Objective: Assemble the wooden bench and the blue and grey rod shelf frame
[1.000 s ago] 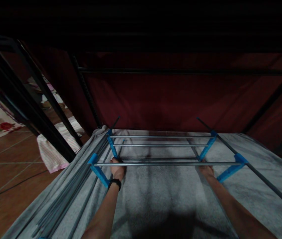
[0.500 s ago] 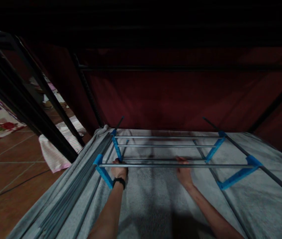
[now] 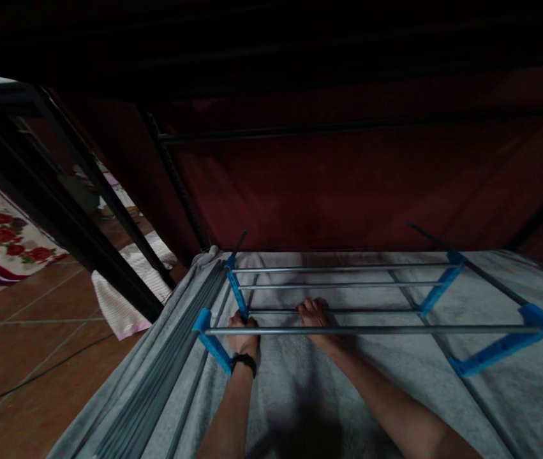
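Note:
A rack frame of grey metal tubes joined by blue plastic brackets lies on a grey blanket (image 3: 290,408). My left hand (image 3: 243,335), with a dark band on its wrist, is closed around the lower end of the far left blue bracket (image 3: 237,290), where a tube enters it. My right hand (image 3: 313,313) grips the thin low metal tube (image 3: 371,312) that runs from that bracket to the far right bracket (image 3: 441,290). Nearer to me, the front tube (image 3: 395,329) passes above both wrists, between the near left bracket (image 3: 214,341) and the near right bracket (image 3: 505,347).
A bundle of loose grey tubes (image 3: 166,363) lies along the blanket's left side. Black metal posts (image 3: 103,255) stand at the left, and a dark red cloth (image 3: 338,191) hangs behind. On the tiled floor (image 3: 36,357) are a striped cloth (image 3: 122,293) and a cable.
My right hand has moved left along the low tube, closer to my left hand. My left hand stays at the far left bracket. The view has shifted, so the frame appears further right.

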{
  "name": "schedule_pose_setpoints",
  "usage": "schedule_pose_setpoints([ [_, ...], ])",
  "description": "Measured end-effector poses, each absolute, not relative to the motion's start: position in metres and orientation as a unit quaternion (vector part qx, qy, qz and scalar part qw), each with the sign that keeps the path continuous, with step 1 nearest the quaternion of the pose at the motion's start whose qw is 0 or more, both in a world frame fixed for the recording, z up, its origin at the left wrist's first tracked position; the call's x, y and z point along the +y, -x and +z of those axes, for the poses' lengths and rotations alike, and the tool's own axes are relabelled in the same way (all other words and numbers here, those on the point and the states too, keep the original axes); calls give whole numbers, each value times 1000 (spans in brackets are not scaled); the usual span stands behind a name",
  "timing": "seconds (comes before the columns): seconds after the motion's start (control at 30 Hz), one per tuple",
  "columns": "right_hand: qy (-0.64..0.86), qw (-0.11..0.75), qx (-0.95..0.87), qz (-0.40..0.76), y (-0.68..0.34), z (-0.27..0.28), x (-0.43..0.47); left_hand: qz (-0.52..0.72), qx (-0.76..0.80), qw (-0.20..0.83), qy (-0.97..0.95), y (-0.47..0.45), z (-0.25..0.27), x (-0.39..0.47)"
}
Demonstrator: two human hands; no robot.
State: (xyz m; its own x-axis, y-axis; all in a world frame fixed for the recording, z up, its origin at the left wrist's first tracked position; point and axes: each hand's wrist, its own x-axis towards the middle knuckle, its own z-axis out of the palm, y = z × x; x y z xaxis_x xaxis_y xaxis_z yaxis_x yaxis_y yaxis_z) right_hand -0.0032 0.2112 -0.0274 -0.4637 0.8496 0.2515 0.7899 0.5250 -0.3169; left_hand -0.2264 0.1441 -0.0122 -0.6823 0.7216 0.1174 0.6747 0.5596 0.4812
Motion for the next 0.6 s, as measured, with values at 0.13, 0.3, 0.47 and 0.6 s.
schedule_pose_setpoints([
  [0.13,482,191,-851,77,1,-29,212,253,891,38,-376,223,-17,147],
  [0.3,479,211,-850,62,2,-36,213,256,891,24,-375,222,-22,147],
  [0.47,474,225,-849,55,4,-38,213,250,895,17,-368,224,-23,149],
  [0.6,471,235,-848,58,1,-33,211,240,897,17,-370,226,-23,150],
])
